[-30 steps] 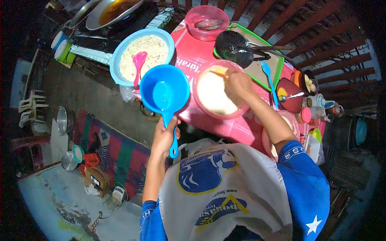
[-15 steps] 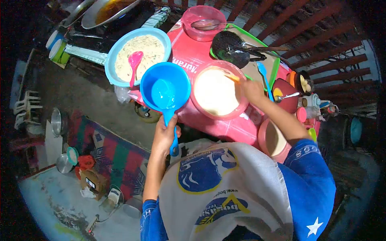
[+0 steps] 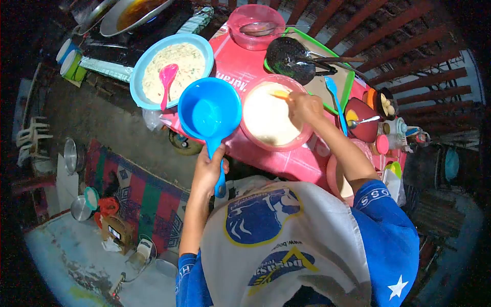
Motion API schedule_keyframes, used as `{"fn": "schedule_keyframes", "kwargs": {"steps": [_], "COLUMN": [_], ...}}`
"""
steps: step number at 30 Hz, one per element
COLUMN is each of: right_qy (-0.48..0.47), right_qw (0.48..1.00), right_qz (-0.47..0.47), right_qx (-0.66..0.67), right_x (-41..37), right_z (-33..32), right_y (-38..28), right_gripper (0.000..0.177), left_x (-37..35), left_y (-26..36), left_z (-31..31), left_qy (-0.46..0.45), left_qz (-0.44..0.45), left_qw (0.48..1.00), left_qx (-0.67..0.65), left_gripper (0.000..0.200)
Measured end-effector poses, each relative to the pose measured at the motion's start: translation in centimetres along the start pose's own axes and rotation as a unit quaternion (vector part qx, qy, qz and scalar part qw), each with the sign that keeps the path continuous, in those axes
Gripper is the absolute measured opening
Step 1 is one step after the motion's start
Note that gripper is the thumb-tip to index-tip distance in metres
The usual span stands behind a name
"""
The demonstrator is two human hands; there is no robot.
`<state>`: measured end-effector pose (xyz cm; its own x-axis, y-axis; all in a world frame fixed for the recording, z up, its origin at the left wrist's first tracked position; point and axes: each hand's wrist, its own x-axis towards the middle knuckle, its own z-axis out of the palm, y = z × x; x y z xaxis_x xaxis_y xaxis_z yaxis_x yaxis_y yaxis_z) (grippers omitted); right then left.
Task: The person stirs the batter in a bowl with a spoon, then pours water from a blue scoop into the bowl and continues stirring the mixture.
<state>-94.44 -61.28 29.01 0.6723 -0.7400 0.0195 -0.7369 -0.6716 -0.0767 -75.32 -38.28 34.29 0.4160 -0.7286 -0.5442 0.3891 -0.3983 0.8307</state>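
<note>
Gripping the blue dipper (image 3: 209, 110) near center: left hand (image 3: 208, 171), fingers closed. Right hand (image 3: 306, 107) clasps yellow utensil (image 3: 280, 94) over pink bowl (image 3: 279, 148).

Cooking area, home-like or a small food stall; cannot tell which. Upper left: wide pan (image 3: 134, 16) of brown liquid on a dark stove (image 3: 120, 48). Upper centre: table in red printed cloth (image 3: 232, 56), bowl of speckled batter (image 3: 171, 71) beside it. Right: jars (image 3: 393, 143). Upper right: slatted wooden barrier (image 3: 404, 41). Lower left: patterned mat (image 3: 146, 199), worn floor (image 3: 76, 256).
</note>
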Motion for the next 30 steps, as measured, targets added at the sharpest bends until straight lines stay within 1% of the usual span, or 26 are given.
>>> {"fn": "schedule_keyframes", "kwargs": {"steps": [2,5,8,9,11,12,15,17,18,19,20,21,22,23,24,26,27,29,30], "right_qy": [0.000,-0.033,-0.055,-0.060,-0.139,-0.139,-0.121,-0.037,0.002,0.023,0.014,-0.068,-0.123,-0.177,-0.179,-0.241,-0.242,-0.192,-0.191], "right_qw": [0.997,0.987,0.987,0.990,0.980,0.980,0.982,0.992,0.990,0.986,0.985,0.982,0.968,0.950,0.949,0.900,0.899,0.936,0.935], "right_qz": [-0.081,-0.158,-0.149,-0.125,-0.140,-0.140,-0.141,-0.123,-0.134,-0.152,-0.163,-0.158,-0.184,-0.210,-0.209,-0.293,-0.293,-0.286,-0.289], "right_qx": [0.008,-0.007,0.015,0.011,-0.019,-0.020,-0.028,0.014,-0.036,-0.059,-0.061,-0.079,-0.115,-0.150,-0.150,-0.216,-0.216,-0.076,-0.076], "right_x": [-0.1,-2.6,-3.9,-4.5,-5.5,-6.1,-7.0,-5.4,-4.4,-3.4,-2.5,-1.5,-0.8,-0.2,0.1,0.6,0.5,-0.2,-0.7], "right_z": [1.2,-1.0,-4.6,-6.0,-7.5,-7.0,-3.0,-1.1,-1.7,-2.4,-3.8,-5.9,-8.3,-9.8,-9.9,-9.8,-8.8,-5.1,-4.2], "right_y": [-1.4,-2.8,-0.8,-0.2,0.4,0.2,-0.5,-0.3,-0.2,0.6,1.3,1.8,2.0,2.2,2.4,2.3,2.2,1.9,1.3], "right_gripper": [0.014,0.011,0.011,0.013,0.017,0.017,0.012,0.008,0.008,0.009,0.009,0.011,0.013,0.020,0.020,0.018,0.018,0.015,0.015], "left_x": [0.1,0.1,0.0,-0.1,-0.1,0.0,-0.1,-0.1,-0.3,-0.4,-0.3,-0.4,-0.5,-0.6,-0.6,-0.6,-0.6,-0.8,-1.0], "left_y": [-0.3,-0.7,-0.7,-0.5,-0.4,-0.6,-0.9,-0.8,-0.7,-0.5,-0.4,-0.4,-0.4,-0.5,-0.5,-0.6,-0.6,-0.5,-0.3], "left_z": [-0.1,-0.3,-0.9,-1.0,-1.1,-1.1,-1.0,-0.8,-0.8,-0.7,-0.6,-0.5,-0.4,-0.3,-0.3,-0.2,-0.2,-0.2,-0.4], "left_qy": [0.003,0.003,0.007,0.010,0.011,0.018,0.022,0.021,0.015,0.009,0.006,0.015,0.023,0.020,0.015,0.011,0.013,0.017,0.012], "left_qz": [-0.003,0.001,0.004,-0.001,-0.005,-0.003,-0.005,-0.007,-0.014,-0.020,-0.021,-0.013,-0.007,-0.011,-0.019,-0.027,-0.024,-0.020,-0.024], "left_qw": [1.000,1.000,1.000,1.000,1.000,1.000,0.999,0.999,0.999,1.000,0.999,0.999,0.999,0.999,1.000,1.000,1.000,0.999,1.000], "left_qx": [0.005,-0.007,-0.027,-0.020,-0.014,-0.022,-0.037,-0.044,-0.033,-0.023,-0.024,-0.026,-0.028,-0.028,-0.017,-0.005,-0.015,-0.026,-0.013], "left_gripper": [0.024,0.025,0.025,0.026,0.026,0.026,0.025,0.024,0.023,0.023,0.023,0.022,0.022,0.022,0.022,0.022,0.022,0.022,0.022]}}
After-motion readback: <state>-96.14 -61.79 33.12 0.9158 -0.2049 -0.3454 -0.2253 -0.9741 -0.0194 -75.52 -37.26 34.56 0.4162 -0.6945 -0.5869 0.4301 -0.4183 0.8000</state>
